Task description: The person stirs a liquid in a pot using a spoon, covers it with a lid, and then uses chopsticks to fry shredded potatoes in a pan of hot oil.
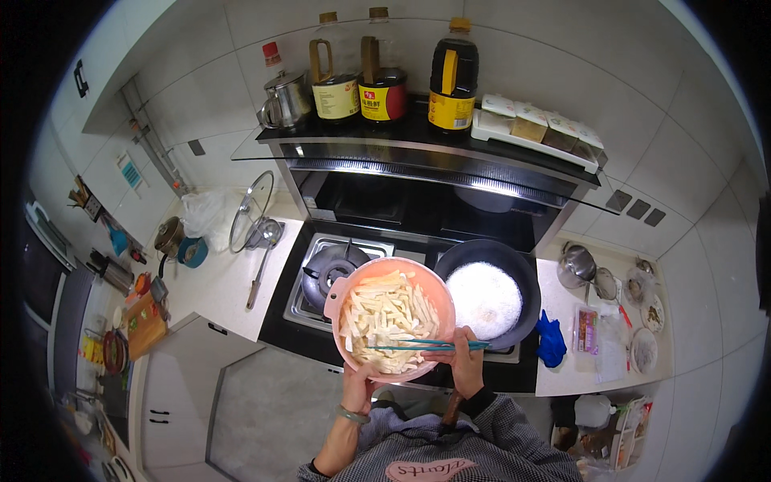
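My left hand (359, 388) grips the near rim of a pink plastic bowl (438, 289), thumb on top. Pale cut strips (388, 319), dusted with white powder and resembling potato sticks, fill much of the bowl. Teal chopsticks (430, 345) are held in my right hand (465, 364), their tips among the strips at the bowl's near side. Just right of the bowl, partly behind it, a dark wok (525, 289) sits on the right burner. White foam (485, 298) covers the liquid in it. A brown handle (452, 413) points towards me below my right hand.
Left of the bowl is a bare gas burner (334, 268). A ladle (262, 265) and an upright glass lid (250, 211) are on the left counter. A blue cloth (549, 340) and a plastic box (585, 329) lie at right. Sauce bottles (453, 84) line the shelf above.
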Demonstrator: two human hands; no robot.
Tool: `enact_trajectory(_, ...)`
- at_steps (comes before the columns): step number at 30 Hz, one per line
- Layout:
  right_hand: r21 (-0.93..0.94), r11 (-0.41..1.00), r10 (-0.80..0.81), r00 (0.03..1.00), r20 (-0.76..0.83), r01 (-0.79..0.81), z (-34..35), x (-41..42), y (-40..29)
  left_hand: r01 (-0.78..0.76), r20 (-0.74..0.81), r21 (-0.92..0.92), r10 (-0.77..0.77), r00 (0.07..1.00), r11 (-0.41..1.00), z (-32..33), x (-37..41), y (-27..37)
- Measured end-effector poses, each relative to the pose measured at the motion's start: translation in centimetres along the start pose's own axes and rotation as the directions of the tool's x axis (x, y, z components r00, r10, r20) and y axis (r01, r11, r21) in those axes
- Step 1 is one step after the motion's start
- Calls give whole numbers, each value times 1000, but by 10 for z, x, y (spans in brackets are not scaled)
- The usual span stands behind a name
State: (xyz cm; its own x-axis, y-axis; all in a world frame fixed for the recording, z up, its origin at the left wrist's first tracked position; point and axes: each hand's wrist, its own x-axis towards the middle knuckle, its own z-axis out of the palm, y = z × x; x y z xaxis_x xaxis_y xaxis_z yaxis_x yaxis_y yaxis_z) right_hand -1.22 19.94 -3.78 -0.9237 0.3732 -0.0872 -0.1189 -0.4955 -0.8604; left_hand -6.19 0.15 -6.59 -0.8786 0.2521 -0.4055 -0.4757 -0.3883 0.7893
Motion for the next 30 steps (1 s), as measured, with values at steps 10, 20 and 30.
enact_trajectory(10, 57, 998, -18, 995, -94, 24, -16, 13, -18, 36, 136, -58, -28, 990, 998, 25, 20, 16)
enact_trajectory(20, -50, 984, -176, 975, -137, 171, -27, 33, -59, 42, 193, -30, -36, 980, 999, 39, 61, 4)
enact_trajectory(30, -138, 948, -316, 912, -262, 289, -67, 40, -103, 19, 108, -20, -17, 994, 1000, 58, 83, 0)
